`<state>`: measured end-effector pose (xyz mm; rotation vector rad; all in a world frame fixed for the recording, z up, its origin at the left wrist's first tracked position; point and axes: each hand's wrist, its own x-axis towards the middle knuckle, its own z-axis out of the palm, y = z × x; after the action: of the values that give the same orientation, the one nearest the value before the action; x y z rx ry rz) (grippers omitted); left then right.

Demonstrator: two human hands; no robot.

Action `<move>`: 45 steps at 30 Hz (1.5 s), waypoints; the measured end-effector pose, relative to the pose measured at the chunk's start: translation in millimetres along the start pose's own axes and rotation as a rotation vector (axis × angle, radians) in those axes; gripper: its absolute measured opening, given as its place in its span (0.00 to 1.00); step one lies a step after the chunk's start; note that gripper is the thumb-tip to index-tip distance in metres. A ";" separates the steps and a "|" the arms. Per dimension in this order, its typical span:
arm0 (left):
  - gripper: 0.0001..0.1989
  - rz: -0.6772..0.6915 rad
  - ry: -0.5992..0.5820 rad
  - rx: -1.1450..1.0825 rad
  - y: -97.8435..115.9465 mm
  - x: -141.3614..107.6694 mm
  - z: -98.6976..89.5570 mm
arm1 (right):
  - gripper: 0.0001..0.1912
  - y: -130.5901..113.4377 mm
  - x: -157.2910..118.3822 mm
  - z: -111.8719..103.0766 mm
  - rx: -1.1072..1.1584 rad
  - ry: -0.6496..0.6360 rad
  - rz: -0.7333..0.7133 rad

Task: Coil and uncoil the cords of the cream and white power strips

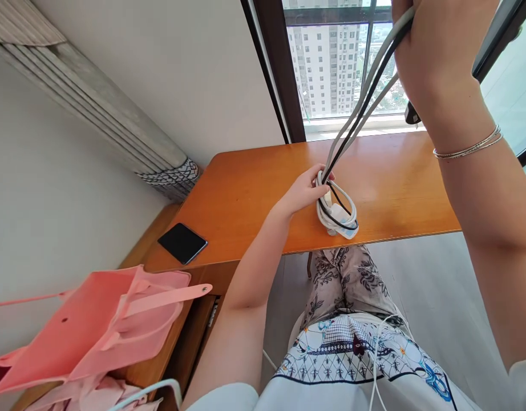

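Note:
My left hand (308, 185) is closed around a bundle of white and black cables (325, 197) just above the desk. The lower part of the bundle is looped, and a white plug or adapter with a pale blue label (345, 220) hangs at the loops near the desk's front edge. Raised at the upper right, my right hand (438, 51) grips the upper run of the same cables, pulled up in a slanting line between both hands. Its fingertips are partly cut off by the top of the view. A small black connector (412, 114) dangles below my right hand.
The orange-brown wooden desk (246, 188) stands before me, with a black phone (182, 242) at its left. A pink bag (104, 325) lies at lower left beside drawers. Behind the desk is a window (331, 68); a gathered curtain (117, 108) hangs left. A thin white cord (376, 359) crosses my lap.

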<state>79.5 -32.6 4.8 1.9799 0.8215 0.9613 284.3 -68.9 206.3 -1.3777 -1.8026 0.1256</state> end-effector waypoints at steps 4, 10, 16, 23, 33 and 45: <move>0.15 -0.004 0.197 -0.099 -12.3 0.1 0.9 | 0.23 27.6 6.5 -3.0 -0.444 0.260 -0.040; 0.21 0.102 0.422 -0.405 -16.2 9.4 -14.8 | 0.10 93.6 -9.0 29.2 -0.086 0.112 0.076; 0.16 0.132 0.467 -0.653 9.5 15.4 -39.5 | 0.18 140.4 -49.6 89.9 0.369 -0.392 0.182; 0.14 0.186 0.441 -0.663 31.7 19.4 -41.8 | 0.46 138.6 -87.6 157.7 1.063 -0.568 0.009; 0.16 0.359 0.422 -0.314 38.9 29.1 -44.5 | 0.33 90.8 -113.6 185.1 1.371 -0.617 0.257; 0.10 -0.046 0.552 -0.476 11.2 80.0 -48.9 | 0.34 80.4 -107.8 213.9 1.333 -0.287 0.657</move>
<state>81.5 42.8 61.7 1.2960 0.8238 1.5460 207.4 -43.7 -33.1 -0.8432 -0.9158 1.5957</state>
